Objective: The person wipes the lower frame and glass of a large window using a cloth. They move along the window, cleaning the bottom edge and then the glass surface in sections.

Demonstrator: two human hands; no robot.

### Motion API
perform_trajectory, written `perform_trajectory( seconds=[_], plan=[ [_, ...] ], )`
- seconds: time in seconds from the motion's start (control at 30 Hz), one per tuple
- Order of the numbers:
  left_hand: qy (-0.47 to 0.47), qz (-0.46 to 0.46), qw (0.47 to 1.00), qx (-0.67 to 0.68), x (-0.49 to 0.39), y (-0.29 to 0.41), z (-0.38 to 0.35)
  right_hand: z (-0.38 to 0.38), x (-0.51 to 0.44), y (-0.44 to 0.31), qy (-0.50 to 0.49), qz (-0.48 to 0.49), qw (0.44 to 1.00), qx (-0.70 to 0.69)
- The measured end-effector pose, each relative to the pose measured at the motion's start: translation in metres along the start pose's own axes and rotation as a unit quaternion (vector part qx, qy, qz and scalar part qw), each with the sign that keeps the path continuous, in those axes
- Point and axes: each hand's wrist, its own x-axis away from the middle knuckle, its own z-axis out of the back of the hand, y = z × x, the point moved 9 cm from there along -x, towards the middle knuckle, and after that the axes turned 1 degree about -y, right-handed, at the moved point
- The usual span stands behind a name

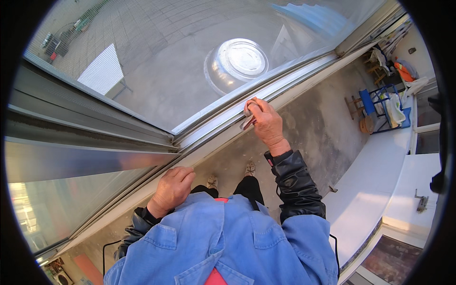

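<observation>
My right hand [266, 123] is shut on a folded cloth [246, 124], grey with a dark reddish part, held at the metal sliding-window track [217, 130]. Part of the cloth is hidden under my fingers. On the near edge of the pale window sill [210, 151] rests my left hand [174, 187], its fingers curled; the palm side is hidden. Beyond the track is an insect screen [153, 82] in its frame. To the left, an aluminium window sash [89, 160] stands beside the screen's frame.
Through the screen I see a shiny metal basin [237, 64] and a white panel [103, 71] outside. On the right are a blue-framed chair [386, 107] with cloths on it, a wooden stool [352, 107] and a white door [420, 185]. My shoes [250, 168] stand on the concrete floor below the sill.
</observation>
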Motion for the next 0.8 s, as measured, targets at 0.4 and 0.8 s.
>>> perform_trajectory(
  seconds=[0.4, 0.8],
  plan=[
    [0.083, 0.179, 0.973, -0.122, -0.099, 0.006, -0.045, 0.0, -0.001, 0.083, -0.021, 0.0, 0.996, -0.085],
    [0.119, 0.285, 0.935, -0.173, -0.121, -0.003, -0.068, 0.042, -0.031, 0.163, -0.006, 0.059, 0.996, -0.073]
  ],
)
